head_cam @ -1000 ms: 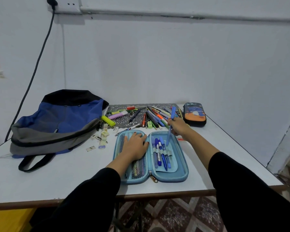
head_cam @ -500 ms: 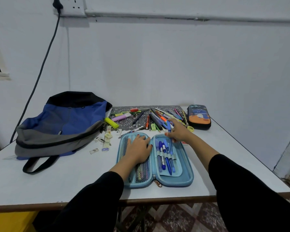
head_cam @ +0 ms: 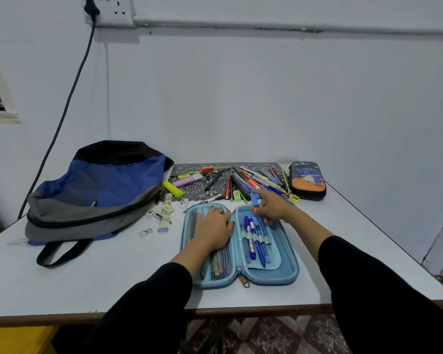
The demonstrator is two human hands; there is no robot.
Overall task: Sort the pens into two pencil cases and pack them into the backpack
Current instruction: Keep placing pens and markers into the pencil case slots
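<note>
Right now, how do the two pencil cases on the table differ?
The light blue pencil case lies open near the front edge; the dark pencil case is closed at the far right. The blue one shows blue pens in loops, the left hand resting on its mesh half; the dark one is untouched, contents hidden. The blue one is plain; the dark one bears a cartoon print. Both are rounded oblongs on the table.

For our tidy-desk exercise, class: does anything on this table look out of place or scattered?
Yes. Erasers and a ruler lie scattered on the bare table between the backpack and the open pencil case, away from the pens on the mat. A yellow highlighter lies at the mat's edge.
</note>
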